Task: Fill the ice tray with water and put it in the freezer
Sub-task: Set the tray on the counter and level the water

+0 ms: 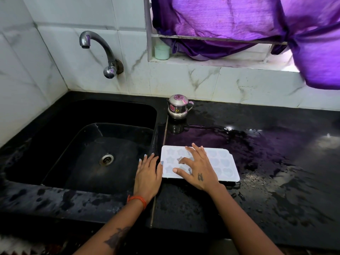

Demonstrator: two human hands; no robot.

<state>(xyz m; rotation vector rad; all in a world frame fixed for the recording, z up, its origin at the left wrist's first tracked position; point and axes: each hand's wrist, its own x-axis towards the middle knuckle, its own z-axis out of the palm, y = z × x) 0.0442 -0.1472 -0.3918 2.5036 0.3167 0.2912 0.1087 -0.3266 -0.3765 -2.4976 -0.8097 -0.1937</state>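
Hands (147,176) (197,170) two, ice tray (227,162) one

Your view: a tiled kitchen corner with a black counter under a curtained window.

You are looking down at a glossy black stone counter (276,181), wet and patched with puddles that throw back purple and white glare. To your left a black sink (60,137) is sunk into it, a metal drain (106,159) at its bottom, and a curved chrome tap (99,52) juts from the wall above. White marble-veined tiles (55,43) cover both walls of the corner. At upper right a window ledge (211,61) sits behind a grey grille, draped with a purple curtain (248,21) that daylight glows through.
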